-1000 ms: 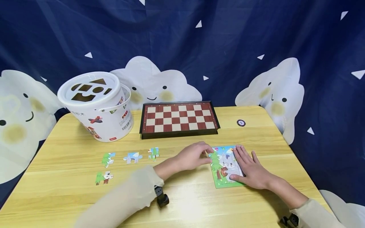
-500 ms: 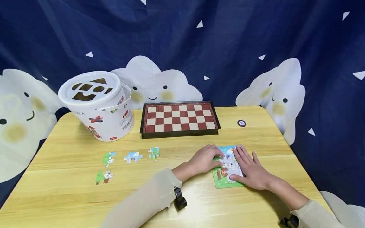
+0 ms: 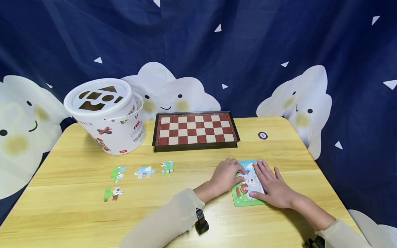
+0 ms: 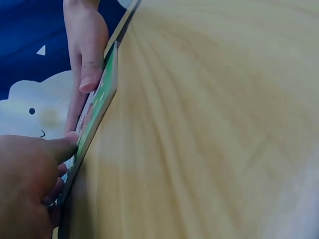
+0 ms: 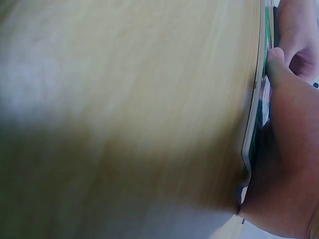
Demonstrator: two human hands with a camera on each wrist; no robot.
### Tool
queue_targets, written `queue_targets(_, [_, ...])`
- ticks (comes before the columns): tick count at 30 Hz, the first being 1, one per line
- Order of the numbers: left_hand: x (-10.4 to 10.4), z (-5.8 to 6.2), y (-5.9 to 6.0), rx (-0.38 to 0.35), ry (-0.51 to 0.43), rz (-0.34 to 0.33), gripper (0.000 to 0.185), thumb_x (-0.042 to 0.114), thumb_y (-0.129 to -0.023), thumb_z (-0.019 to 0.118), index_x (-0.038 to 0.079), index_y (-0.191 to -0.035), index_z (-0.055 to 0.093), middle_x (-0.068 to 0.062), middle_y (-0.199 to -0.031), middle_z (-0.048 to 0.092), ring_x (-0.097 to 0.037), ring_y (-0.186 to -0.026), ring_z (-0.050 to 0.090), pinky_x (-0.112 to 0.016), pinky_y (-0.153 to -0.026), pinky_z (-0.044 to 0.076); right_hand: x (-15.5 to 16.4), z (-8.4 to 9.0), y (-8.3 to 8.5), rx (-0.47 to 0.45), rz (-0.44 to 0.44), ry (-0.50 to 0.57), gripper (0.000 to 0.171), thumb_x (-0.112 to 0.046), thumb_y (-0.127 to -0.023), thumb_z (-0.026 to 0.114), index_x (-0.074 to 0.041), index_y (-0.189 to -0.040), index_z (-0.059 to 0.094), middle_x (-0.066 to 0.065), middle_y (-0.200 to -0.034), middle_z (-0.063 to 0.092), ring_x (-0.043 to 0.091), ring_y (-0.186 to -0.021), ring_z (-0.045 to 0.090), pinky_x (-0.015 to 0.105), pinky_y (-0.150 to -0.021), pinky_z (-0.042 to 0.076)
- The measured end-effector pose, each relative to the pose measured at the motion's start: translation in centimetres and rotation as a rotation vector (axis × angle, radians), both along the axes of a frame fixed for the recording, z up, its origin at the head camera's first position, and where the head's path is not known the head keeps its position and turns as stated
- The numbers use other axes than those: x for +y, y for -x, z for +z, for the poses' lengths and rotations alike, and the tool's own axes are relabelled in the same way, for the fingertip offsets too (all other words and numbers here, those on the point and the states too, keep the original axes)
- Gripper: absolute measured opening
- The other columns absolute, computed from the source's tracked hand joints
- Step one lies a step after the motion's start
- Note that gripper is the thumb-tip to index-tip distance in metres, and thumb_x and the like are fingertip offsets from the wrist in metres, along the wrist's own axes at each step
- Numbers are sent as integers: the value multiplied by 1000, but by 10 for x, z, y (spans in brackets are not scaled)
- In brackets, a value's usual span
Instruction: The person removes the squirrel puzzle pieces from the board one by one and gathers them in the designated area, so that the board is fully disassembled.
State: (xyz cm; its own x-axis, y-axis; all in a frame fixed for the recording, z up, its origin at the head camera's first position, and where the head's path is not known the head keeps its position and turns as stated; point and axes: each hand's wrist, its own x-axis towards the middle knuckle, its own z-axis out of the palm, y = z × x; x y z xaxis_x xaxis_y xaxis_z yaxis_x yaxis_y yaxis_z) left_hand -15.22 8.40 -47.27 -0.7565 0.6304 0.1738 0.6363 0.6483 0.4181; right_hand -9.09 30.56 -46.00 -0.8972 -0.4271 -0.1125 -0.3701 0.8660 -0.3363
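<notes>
Green-bordered and printed with a cartoon forest scene, the flat cardboard jigsaw board (image 3: 245, 198) lies on the pale wooden table (image 3: 198, 213), toward the person's right and in front of the folded red-and-cream chessboard (image 3: 195, 130). The right hand (image 3: 273, 187) lies flat on the board's right part, fingers straight and slightly spread, thumb along its near edge. The left hand (image 3: 227, 175) rests on the board's left part with fingers bent down onto the picture; whether they press a piece into place or just touch the surface I cannot tell. Four loose puzzle pieces (image 3: 144, 171) lie well apart to the left, near the white plastic shape-sorter bucket (image 3: 105, 115). As a judgement, uneven pressure from the left fingertips could tip a half-seated piece or slide the board across the smooth wood, and a shifting right palm could loosen pieces already fitted.
</notes>
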Motion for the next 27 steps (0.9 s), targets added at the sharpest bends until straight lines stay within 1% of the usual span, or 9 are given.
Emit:
queue_targets(6, [5, -4, -4, 14, -10, 62, 18, 39, -93, 75, 27, -106, 79, 11, -101, 67, -8, -98, 59, -24, -85, 45, 0, 0, -1, 18, 4, 14, 99, -56, -96, 63, 3, -160, 16, 27, -166, 10, 43, -154, 3, 72, -114, 3])
queue_targets(9, [6, -6, -6, 18, -30, 77, 17, 38, -93, 75, 28, -106, 79, 12, -99, 66, -8, -97, 58, -24, -85, 44, 0, 0, -1, 18, 3, 8, 99, -57, -96, 62, 3, -160, 16, 27, -166, 10, 43, -154, 3, 72, -115, 3])
queue_targets(17, [6, -9, -7, 20, -75, 80, 16, 36, -94, 74, 28, -106, 80, 13, -98, 66, -7, -97, 57, -23, -85, 43, 1, -2, -1, 22, 3, 13, 99, -56, -96, 62, 2, -160, 15, 27, -166, 9, 42, -154, 2, 72, -115, 3])
queue_targets(21, [6, -10, -7, 23, -66, 78, 16, 37, -95, 72, 28, -107, 79, 13, -99, 66, -7, -96, 57, -22, -83, 42, 1, -3, -1, 38, 10, 27, 99, -56, -96, 63, 3, -160, 16, 28, -166, 10, 43, -154, 3, 72, -115, 3])
queue_targets(27, [5, -11, -7, 27, -47, 62, 17, 37, -97, 70, 27, -108, 78, 12, -103, 66, -7, -99, 57, -22, -81, 39, 1, -5, -1, 15, 1, 15, 100, -57, -96, 62, 3, -160, 14, 26, -167, 8, 41, -154, 1, 70, -116, 0])
